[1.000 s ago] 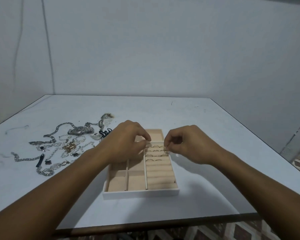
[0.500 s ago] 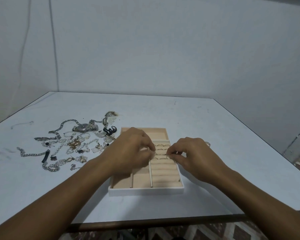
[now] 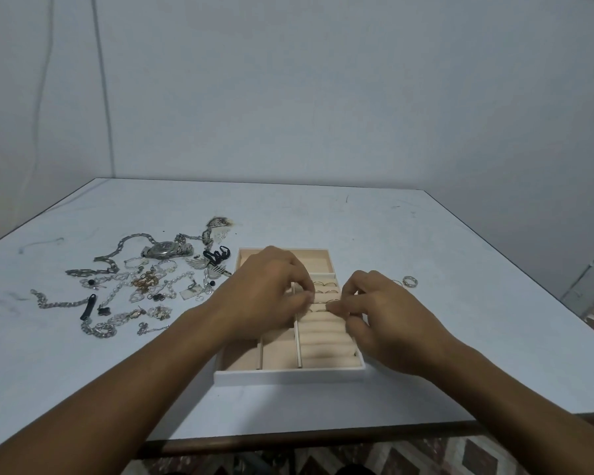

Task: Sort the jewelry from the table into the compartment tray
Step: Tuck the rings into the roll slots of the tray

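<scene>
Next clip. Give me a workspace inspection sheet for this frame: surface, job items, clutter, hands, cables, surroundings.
Surface: pale table, scuffed, dark front edge.
Job's things: compartment tray in the middle; a few rings seated at the far end of its ring rolls; unsorted jewelry pile, chains and a watch, left of the tray; loose ring on the table right of it.
Clutter: nothing seen.
Grippers: left hand curled over the rolls, hold cannot be told; right hand pinches a gold ring at the rolls.
Cables: thin line down the left wall, possibly a cable.
Surroundings: plain walls; patterned floor below the table edge.
</scene>
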Action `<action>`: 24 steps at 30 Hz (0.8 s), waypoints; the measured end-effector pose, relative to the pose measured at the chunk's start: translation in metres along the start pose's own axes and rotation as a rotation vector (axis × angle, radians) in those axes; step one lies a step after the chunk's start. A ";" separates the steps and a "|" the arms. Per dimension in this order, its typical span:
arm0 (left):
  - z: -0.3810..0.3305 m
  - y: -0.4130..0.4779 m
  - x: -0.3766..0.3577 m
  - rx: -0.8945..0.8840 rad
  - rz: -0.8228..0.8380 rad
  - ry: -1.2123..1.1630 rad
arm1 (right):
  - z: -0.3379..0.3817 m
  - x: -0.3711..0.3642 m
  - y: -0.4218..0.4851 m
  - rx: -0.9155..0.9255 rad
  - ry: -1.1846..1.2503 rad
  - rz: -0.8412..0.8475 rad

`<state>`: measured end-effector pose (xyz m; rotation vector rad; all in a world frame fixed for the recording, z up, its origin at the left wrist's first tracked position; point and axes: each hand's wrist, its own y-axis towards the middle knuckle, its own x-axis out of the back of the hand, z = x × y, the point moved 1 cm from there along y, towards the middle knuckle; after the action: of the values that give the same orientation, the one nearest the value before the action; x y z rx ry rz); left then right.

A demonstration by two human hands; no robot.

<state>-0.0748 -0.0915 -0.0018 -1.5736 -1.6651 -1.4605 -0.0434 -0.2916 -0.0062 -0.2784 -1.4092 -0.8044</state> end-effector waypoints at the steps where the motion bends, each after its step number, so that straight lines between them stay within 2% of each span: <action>1: -0.002 0.003 0.000 0.005 0.000 -0.002 | -0.001 0.000 0.000 -0.010 0.032 0.011; 4: -0.012 0.018 -0.002 0.006 0.009 -0.009 | -0.006 0.006 0.000 -0.063 0.179 -0.011; 8: -0.027 0.043 -0.013 0.007 0.057 -0.003 | -0.037 0.024 0.003 -0.234 0.287 -0.111; 15: -0.057 0.075 -0.041 -0.040 0.136 0.064 | -0.093 0.038 0.000 -0.463 0.228 -0.132; 24: -0.064 0.095 -0.064 0.005 0.163 0.124 | -0.111 0.032 0.000 -0.515 0.180 -0.075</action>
<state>0.0060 -0.1944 0.0041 -1.5436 -1.4348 -1.4371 0.0399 -0.3711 0.0036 -0.5355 -1.0317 -1.2205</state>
